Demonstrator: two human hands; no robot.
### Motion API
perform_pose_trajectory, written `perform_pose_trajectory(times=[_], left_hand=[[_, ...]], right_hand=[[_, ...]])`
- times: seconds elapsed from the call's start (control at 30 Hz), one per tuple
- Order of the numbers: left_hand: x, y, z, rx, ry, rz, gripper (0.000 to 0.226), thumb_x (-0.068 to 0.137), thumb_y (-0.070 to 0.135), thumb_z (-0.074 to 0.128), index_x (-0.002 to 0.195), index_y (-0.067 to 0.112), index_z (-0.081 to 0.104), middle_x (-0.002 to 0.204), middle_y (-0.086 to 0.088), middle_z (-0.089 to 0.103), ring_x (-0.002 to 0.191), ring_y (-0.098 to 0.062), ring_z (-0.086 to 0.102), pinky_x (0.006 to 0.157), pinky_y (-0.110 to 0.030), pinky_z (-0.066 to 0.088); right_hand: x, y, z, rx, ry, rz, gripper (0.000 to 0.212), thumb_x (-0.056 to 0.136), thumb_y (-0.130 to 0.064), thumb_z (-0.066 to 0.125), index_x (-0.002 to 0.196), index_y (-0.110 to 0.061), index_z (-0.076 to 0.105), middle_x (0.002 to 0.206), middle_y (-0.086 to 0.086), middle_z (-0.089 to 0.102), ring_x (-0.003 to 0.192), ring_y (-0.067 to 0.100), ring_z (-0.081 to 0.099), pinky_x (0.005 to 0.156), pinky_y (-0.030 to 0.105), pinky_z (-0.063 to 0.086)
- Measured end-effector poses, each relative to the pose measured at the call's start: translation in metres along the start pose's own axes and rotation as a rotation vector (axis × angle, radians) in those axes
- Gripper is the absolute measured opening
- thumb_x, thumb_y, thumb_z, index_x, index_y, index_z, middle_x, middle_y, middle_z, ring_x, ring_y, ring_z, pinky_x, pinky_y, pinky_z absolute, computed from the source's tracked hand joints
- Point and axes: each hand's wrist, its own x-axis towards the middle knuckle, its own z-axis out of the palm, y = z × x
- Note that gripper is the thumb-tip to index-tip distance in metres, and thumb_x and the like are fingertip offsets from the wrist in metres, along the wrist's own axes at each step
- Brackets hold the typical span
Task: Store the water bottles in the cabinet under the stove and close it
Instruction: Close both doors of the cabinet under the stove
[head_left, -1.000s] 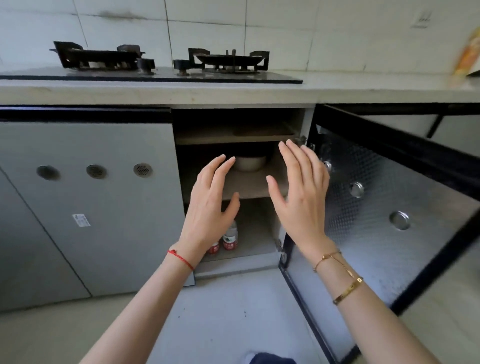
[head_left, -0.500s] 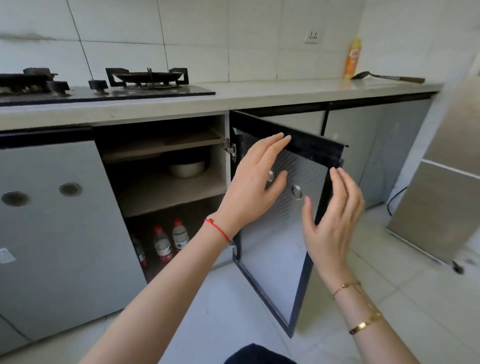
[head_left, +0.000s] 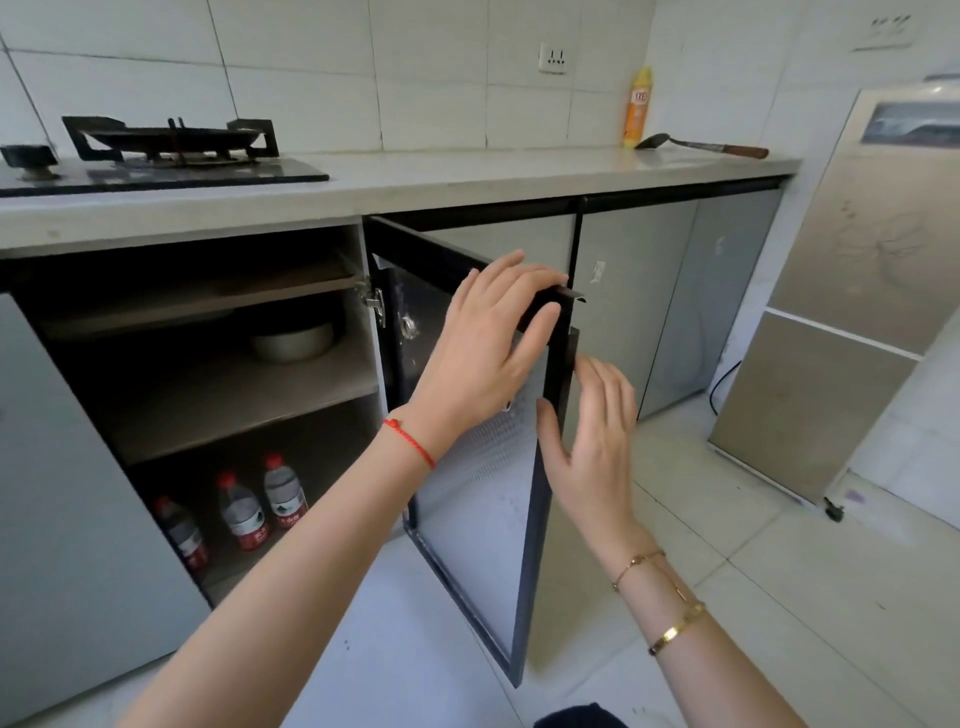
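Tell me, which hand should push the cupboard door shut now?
Probably the right hand. It sits at the outer edge of the open cabinet door, ready to swing it closed. The left hand only holds the top corner. The water bottles are already inside.

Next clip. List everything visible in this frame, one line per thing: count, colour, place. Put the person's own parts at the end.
clear plastic water bottles with red caps: 3, bottom shelf of the open cabinet
pale round bowl: 1, middle shelf
black-framed silver cabinet door: 1, swung open, right of the opening
black gas stove: 1, counter, left
grey stone counter: 1, along the wall
yellow-orange spray bottle: 1, counter, far right, by the wall
dark metal spatula with wooden handle: 1, counter, right end
white wall socket: 1, tiled wall
beige appliance: 1, floor, right
left hand: red string bracelet, fingers over the door's top corner
right hand: gold bracelets, open by the door's free edge
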Motion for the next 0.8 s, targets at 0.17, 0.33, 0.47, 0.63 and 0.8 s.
perform_pose_trajectory(times=[0.17,0.33,0.47,0.63,0.8], left_hand=[[-0.017,-0.002,-0.015,-0.028,0.019,0.000,0.036,0.102,0.035,0.039,0.133,0.022,0.052,0.136,0.010,0.054,0.144,-0.013,0.030,0.114,-0.050,0.030],[-0.045,-0.003,-0.044,-0.034,0.050,-0.036,0.043,0.102,0.032,0.039,0.143,0.020,0.044,0.151,0.005,0.042,0.147,-0.014,0.024,0.117,-0.046,0.027],[-0.086,-0.002,-0.068,-0.066,0.128,-0.148,0.051,0.102,0.026,0.039,0.151,0.015,0.028,0.160,0.002,0.024,0.149,-0.009,0.018,0.122,-0.041,0.021],[-0.156,-0.013,-0.079,-0.112,0.204,-0.358,0.054,0.103,0.023,0.036,0.154,0.015,0.020,0.161,0.007,0.022,0.149,-0.007,0.018,0.122,-0.034,0.019],[-0.197,-0.027,-0.094,-0.057,0.227,-0.436,0.054,0.103,0.018,0.041,0.153,0.022,0.022,0.159,0.012,0.023,0.147,-0.006,0.020,0.121,-0.032,0.023]], right_hand=[[-0.002,-0.008,-0.008,0.007,-0.068,-0.142,0.045,0.097,-0.019,0.048,0.137,0.002,0.045,0.136,0.013,0.051,0.131,0.027,0.041,0.114,0.040,0.034],[-0.011,-0.032,-0.004,0.113,-0.134,-0.223,0.047,0.097,-0.008,0.048,0.141,0.002,0.040,0.144,0.011,0.045,0.133,0.025,0.041,0.113,0.043,0.036],[-0.017,-0.062,0.009,0.182,-0.173,-0.311,0.048,0.095,-0.006,0.053,0.141,0.002,0.041,0.146,0.010,0.044,0.133,0.027,0.041,0.112,0.043,0.036],[-0.018,-0.104,0.033,0.312,-0.209,-0.328,0.054,0.093,-0.013,0.062,0.141,0.000,0.041,0.147,0.009,0.042,0.135,0.025,0.040,0.113,0.040,0.035],[-0.007,-0.141,0.057,0.403,-0.281,-0.302,0.084,0.087,-0.028,0.071,0.150,-0.003,0.021,0.158,0.003,0.022,0.146,0.021,0.025,0.119,0.036,0.026]])
